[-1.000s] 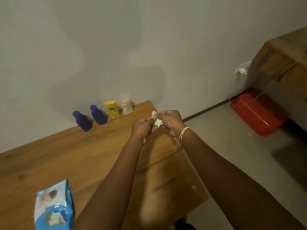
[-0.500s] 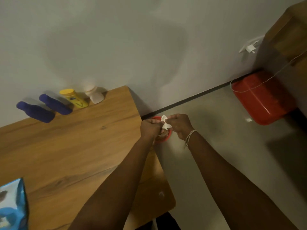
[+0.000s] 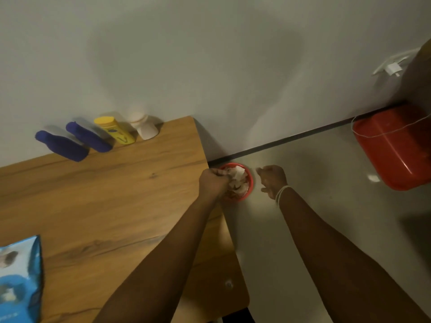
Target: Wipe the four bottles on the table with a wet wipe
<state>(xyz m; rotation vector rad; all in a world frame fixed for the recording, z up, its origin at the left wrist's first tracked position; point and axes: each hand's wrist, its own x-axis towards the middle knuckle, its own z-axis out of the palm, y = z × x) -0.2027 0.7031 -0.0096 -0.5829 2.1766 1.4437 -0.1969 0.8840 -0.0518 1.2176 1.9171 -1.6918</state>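
Four bottles stand in a row against the wall at the far edge of the wooden table [image 3: 105, 201]: two dark blue bottles [image 3: 61, 145] [image 3: 89, 137], a yellow bottle [image 3: 116, 131] and a white bottle [image 3: 144, 128]. My left hand [image 3: 213, 183] is a closed fist past the table's right edge, over a small red bin [image 3: 250, 190] on the floor. A crumpled white wet wipe [image 3: 229, 174] shows at its fingertips, merging with the white wipes lying in the bin. My right hand [image 3: 271, 180] hovers just right of the bin, fingers loosely curled and holding nothing.
A blue pack of wet wipes [image 3: 18, 276] lies at the table's near left. A large red container [image 3: 394, 148] sits on the grey floor at the right, with a white cord across it and a plug [image 3: 391, 67] in the wall above.
Both hands moved off the table with the wipe to the floor bin. My right hand let go of the wipe and drew to the right; the view swung right.
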